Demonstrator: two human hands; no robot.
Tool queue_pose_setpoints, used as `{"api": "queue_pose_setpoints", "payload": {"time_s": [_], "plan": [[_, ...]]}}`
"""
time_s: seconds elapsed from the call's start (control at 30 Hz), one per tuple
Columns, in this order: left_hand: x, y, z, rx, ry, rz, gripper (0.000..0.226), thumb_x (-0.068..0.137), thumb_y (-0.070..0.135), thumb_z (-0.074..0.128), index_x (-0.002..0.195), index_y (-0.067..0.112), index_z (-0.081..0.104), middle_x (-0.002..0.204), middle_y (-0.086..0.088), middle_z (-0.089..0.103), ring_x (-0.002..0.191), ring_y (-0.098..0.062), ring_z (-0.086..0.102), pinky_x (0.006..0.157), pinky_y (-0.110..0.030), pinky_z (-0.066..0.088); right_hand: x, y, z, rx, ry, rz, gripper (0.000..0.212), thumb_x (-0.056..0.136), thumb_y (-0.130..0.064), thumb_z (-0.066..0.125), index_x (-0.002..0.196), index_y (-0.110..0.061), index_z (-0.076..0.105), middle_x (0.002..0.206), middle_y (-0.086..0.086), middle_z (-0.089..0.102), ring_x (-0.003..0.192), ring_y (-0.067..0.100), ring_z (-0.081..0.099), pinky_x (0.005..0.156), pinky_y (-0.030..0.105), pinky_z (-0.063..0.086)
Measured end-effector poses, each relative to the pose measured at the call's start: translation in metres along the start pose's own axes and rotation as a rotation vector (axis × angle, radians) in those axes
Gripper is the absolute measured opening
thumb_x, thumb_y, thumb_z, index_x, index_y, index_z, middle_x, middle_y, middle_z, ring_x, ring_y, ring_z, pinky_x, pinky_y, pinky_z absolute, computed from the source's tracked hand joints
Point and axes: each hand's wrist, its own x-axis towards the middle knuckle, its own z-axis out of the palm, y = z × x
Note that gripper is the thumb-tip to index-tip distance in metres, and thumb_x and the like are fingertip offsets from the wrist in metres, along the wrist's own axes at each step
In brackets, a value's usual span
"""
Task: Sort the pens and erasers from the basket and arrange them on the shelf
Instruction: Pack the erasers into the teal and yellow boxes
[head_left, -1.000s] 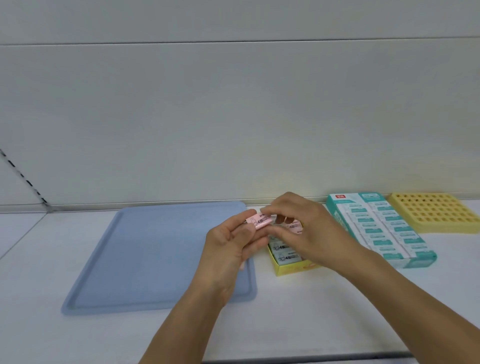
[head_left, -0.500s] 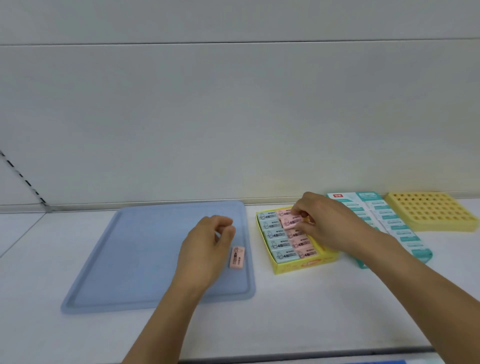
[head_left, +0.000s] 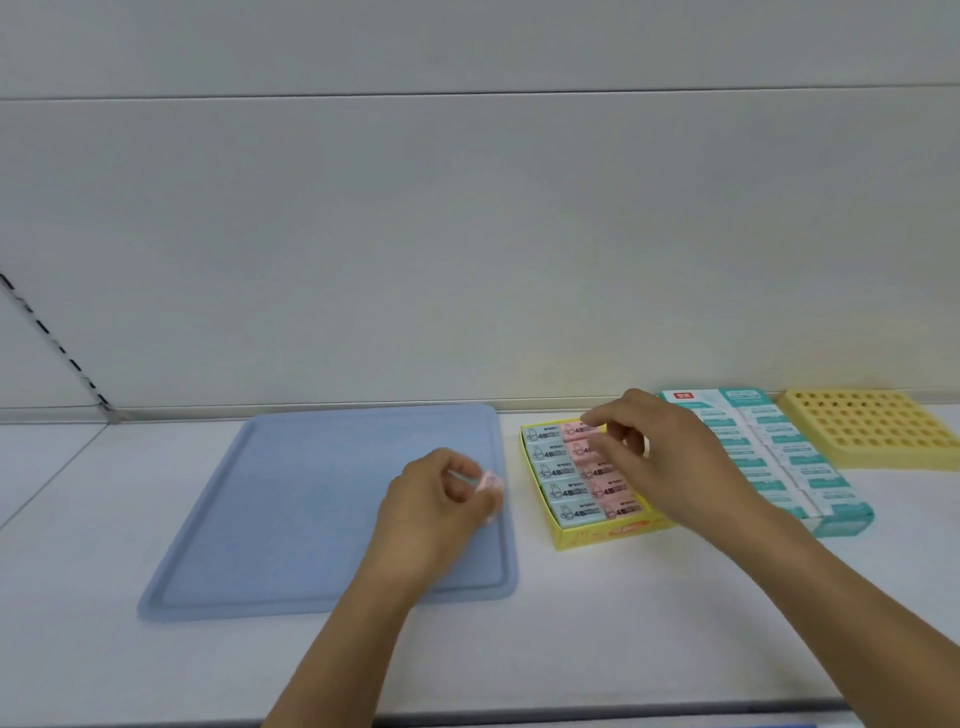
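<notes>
Even, soft, bright light; faint shadows beneath both hands. Left hand (head_left: 441, 499) motion-blurred at fingertips. Wide-angle bowing toward frame edges. No glare.

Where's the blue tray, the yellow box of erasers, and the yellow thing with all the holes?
blue tray (head_left: 291, 509), head view, bare flat middle.
yellow box of erasers (head_left: 602, 536), head view, its front wall.
yellow holed rack (head_left: 872, 426), head view, its top face.

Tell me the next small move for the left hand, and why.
Probably carry the pink eraser right to the yellow box. The left hand pinches it over the blue tray, and the right hand hovers over the box's pink column, where it seems to belong.
</notes>
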Motion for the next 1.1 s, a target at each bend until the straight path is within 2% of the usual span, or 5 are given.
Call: {"api": "queue_pose_setpoints", "payload": {"time_s": [0.3,0.47,0.6,0.93,1.1], "plan": [[-0.001,0.051,0.030,-0.779,-0.179,0.002,0.014,0.090,0.008,0.065,0.098,0.004,0.054,0.083,-0.013,0.074,0.075,-0.020,0.073,0.068,-0.026,0.058,-0.009,-0.038,-0.009,0.137,0.060,-0.073,0.019,0.080,-0.026,0.076,0.097,-0.018,0.072,0.082,-0.008,0.064,0.072,0.007,0.056,0.070,0.024,0.045],[0.003,0.038,0.037,-0.013,-0.107,0.281,0.035,0.091,0.044,0.061,0.122,0.029,0.056,0.116,0.019,0.058,0.107,0.002,0.053,0.085,-0.007,0.039,-0.001,-0.003,-0.027,-0.167,-0.093,-0.029,0.023,0.086,-0.039,0.068,0.107,-0.027,0.069,0.100,-0.009,0.056,0.095,0.011,0.053,0.082,0.039,0.047],[0.002,0.021,0.047,0.561,-0.262,0.397,0.097,0.082,0.072,0.051,0.154,0.020,0.013,0.160,0.006,0.014,0.147,-0.007,0.004,0.121,-0.033,-0.002,-0.004,0.007,-0.014,-0.232,-0.267,-0.082,0.028,0.090,-0.039,0.062,0.115,-0.028,0.068,0.104,-0.005,0.050,0.100,0.012,0.048,0.084,0.034,0.044],[0.041,0.011,0.023,0.560,-0.441,0.417,0.129,0.060,0.063,0.080,0.154,0.031,-0.002,0.162,0.013,-0.009,0.142,0.003,-0.008,0.111,-0.019,-0.009,-0.016,0.013,0.004,-0.210,-0.030,-0.183,0.010,0.071,-0.017,0.085,0.076,-0.021,0.077,0.084,-0.007,0.071,0.080,0.023,0.065,0.061,0.035,0.051],[0.057,0.011,0.019,0.642,-0.459,0.511,0.129,0.054,0.068,0.080,0.154,0.025,0.011,0.157,0.017,0.009,0.144,-0.007,0.016,0.115,-0.019,0.014,-0.026,0.013,0.006,-0.208,-0.045,-0.089,0.023,0.093,-0.032,0.061,0.111,-0.024,0.071,0.127,-0.006,0.060,0.117,0.021,0.053,0.093,0.034,0.040]]}}
